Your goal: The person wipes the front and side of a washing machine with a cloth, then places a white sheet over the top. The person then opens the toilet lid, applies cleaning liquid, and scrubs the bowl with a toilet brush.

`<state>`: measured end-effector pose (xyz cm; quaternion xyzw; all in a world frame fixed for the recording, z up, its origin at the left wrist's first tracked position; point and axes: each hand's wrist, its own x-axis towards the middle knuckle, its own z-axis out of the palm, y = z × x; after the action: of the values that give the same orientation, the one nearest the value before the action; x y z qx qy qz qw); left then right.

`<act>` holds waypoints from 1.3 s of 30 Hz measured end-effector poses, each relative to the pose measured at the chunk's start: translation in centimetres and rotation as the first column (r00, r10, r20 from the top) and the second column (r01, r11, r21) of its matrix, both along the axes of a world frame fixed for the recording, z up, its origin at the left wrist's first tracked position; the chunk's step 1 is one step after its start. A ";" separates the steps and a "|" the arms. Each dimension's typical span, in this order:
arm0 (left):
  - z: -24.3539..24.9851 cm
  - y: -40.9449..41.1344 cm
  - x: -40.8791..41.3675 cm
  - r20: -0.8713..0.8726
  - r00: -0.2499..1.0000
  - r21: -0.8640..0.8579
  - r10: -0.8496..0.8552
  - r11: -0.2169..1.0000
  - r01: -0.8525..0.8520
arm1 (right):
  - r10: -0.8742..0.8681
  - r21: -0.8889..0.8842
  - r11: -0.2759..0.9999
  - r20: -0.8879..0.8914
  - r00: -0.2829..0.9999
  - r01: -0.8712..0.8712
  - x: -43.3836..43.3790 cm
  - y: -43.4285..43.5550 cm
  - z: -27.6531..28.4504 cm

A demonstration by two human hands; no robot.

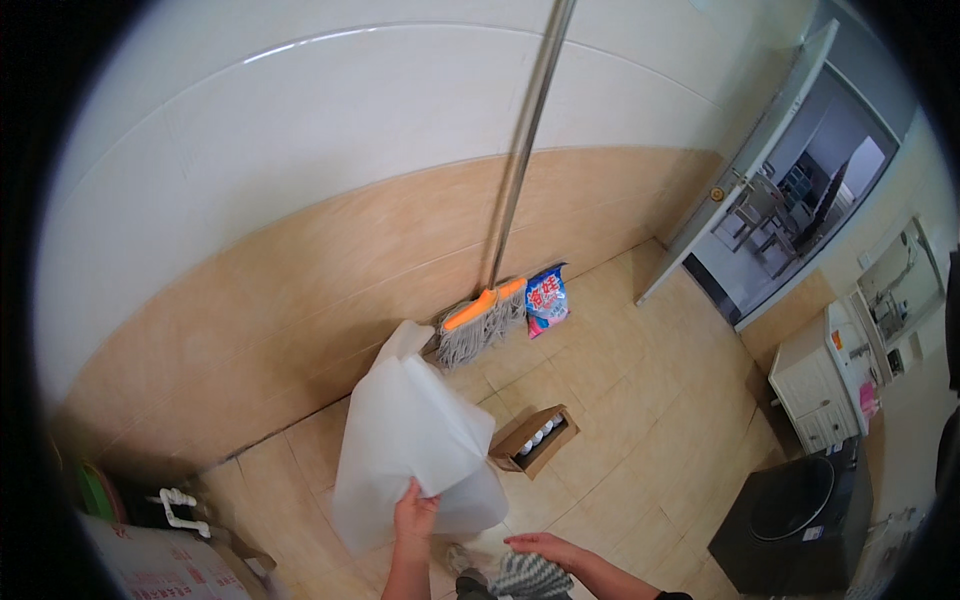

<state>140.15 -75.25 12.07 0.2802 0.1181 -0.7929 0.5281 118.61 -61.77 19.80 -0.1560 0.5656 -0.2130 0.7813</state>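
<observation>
At the lower middle, my left hand (pixel 417 510) grips the edge of a large sheet of white packing foam (pixel 409 427), which hangs and spreads over the floor towards the wall. To its right, my right hand (pixel 544 547) is beside a grey and white striped knitted cloth (pixel 531 576); whether its fingers hold the cloth is unclear. Right of the foam stands an open cardboard box (pixel 551 454) with several white round-topped items (pixel 538 437) inside. Beyond the foam, a mop (pixel 480 322) with an orange head and metal pole leans against the wall.
A blue detergent bag (pixel 547 300) is beside the mop. The door (pixel 750 157) is ajar at the upper right. A vanity cabinet (pixel 817 390) and a dark washing machine (pixel 795 517) are on the right. A wrapped carton (pixel 165 562) and white pipe (pixel 176 510) are at lower left.
</observation>
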 end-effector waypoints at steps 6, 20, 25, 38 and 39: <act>9.8 5.6 -6.4 -0.076 0.873 -0.169 -0.483 0.869 0.466 | -0.409 0.116 0.908 0.449 0.794 0.402 -1.4 -0.6 -2.1; 18.2 14.2 -19.2 0.581 0.507 -0.364 -0.637 0.354 0.862 | -0.907 -0.067 0.168 0.381 0.181 0.983 -14.6 11.4 11.5; 23.4 17.4 -27.3 0.218 0.703 -0.611 -0.677 0.467 0.639 | -0.902 -0.211 -0.115 0.431 -0.013 0.971 -21.8 20.1 16.1; 21.5 25.6 -42.3 -0.076 0.552 -0.373 -0.830 0.538 0.756 | -0.825 -0.621 -0.546 0.515 -0.232 0.562 -33.5 42.8 23.3; 20.8 25.3 -43.3 -0.079 0.525 -0.371 -0.848 0.514 0.774 | -0.826 -0.654 -0.556 0.502 -0.256 0.513 -34.0 43.8 23.6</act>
<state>96.86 -49.96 32.85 0.1193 -0.0799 -0.9838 0.1074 84.59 -17.97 43.44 -0.0056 0.4175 -0.9086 0.0047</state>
